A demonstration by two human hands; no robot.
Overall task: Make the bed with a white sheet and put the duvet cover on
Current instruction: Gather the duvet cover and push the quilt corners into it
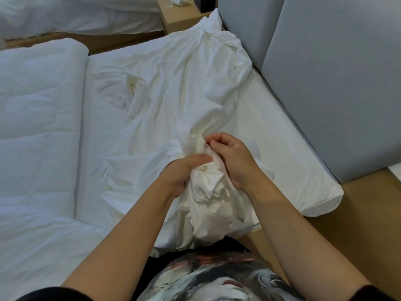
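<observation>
A crumpled white duvet cover [173,83] lies spread over the bed, running from the headboard end down to my body. Its near end is bunched into a thick wad between my hands. My left hand [182,172] grips the wad from the left, thumb on top. My right hand [234,157] holds it from the right, with fingertips pinching a fold at the top. A thick white duvet [36,131] lies folded along the left side of the bed. The white sheet on the mattress [282,153] shows at the right.
Grey padded headboard panels [336,72] stand along the right. A wooden nightstand [180,16] with a dark box [205,3] sits at the top, with a second white bed [76,14] at the top left. Wooden floor [358,224] runs beside the mattress corner.
</observation>
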